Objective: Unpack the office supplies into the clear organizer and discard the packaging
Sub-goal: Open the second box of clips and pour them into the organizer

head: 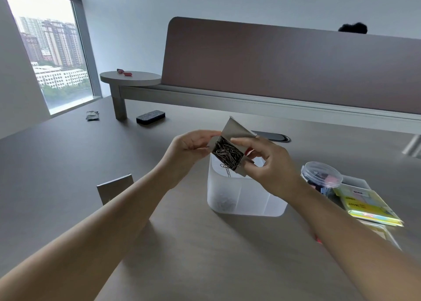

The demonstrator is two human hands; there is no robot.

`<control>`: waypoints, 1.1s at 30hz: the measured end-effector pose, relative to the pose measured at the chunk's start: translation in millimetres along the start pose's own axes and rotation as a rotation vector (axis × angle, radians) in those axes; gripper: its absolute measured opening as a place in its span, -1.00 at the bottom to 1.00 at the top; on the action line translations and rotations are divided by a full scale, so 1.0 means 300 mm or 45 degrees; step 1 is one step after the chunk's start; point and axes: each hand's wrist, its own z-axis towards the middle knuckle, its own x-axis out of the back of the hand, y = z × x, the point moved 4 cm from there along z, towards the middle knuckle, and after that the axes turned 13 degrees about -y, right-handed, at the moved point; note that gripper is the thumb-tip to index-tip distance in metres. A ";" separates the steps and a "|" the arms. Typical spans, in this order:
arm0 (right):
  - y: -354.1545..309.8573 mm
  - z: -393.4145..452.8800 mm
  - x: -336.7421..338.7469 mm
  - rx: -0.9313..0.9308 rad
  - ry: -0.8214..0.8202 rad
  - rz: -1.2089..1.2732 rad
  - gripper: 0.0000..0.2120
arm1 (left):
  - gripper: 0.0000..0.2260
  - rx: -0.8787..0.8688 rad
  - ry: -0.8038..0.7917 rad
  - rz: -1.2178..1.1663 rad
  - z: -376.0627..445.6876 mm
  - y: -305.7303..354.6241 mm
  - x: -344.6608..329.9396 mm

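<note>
A small grey cardboard box (237, 127) with its flap up is full of metal paper clips (227, 152). It is tilted over the clear organizer (241, 198), and a few clips hang out of its lower corner. My left hand (193, 144) pinches the box's left side. Gripping its right side and bottom is my right hand (266, 162). Some clips lie in the organizer's left compartment (224, 201).
To the right stand a round clear tub of binder clips (321, 175) and packs of sticky notes (366, 205) on a tray. Another small grey box (115, 187) stands at the left. A black eraser (150, 116) and a foil wrapper (92, 115) lie further back.
</note>
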 end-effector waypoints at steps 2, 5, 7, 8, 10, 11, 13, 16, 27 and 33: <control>0.001 -0.002 0.001 0.000 0.015 -0.003 -0.64 | -0.59 0.012 0.006 -0.004 0.001 0.002 -0.001; -0.003 -0.007 0.003 -0.006 0.024 -0.012 -0.64 | -0.60 0.027 0.015 0.003 0.001 0.003 -0.005; -0.005 -0.009 0.003 -0.007 0.008 -0.041 -0.64 | -0.63 0.032 0.034 -0.004 -0.002 -0.001 -0.004; -0.007 -0.010 0.003 -0.007 -0.003 -0.060 -0.63 | -0.64 0.031 0.042 -0.008 -0.003 -0.001 -0.005; -0.009 -0.012 0.003 -0.008 -0.004 -0.079 -0.61 | -0.65 0.027 0.045 -0.005 -0.004 0.001 -0.006; -0.010 -0.013 0.004 -0.005 0.002 -0.084 -0.60 | -0.65 0.027 0.049 -0.002 -0.004 0.001 -0.005; -0.009 -0.011 0.003 -0.002 -0.002 -0.108 -0.57 | -0.63 0.028 0.065 0.005 -0.004 0.002 -0.001; -0.005 -0.009 -0.001 -0.003 -0.036 -0.133 -0.59 | -0.60 0.031 0.058 0.022 -0.002 0.002 -0.004; -0.004 -0.007 0.002 -0.035 -0.009 -0.109 -0.61 | -0.56 0.045 0.070 0.033 0.004 -0.001 -0.006; -0.012 -0.010 0.004 -0.030 0.041 -0.067 -0.62 | -0.56 0.033 0.070 0.051 0.002 0.007 -0.009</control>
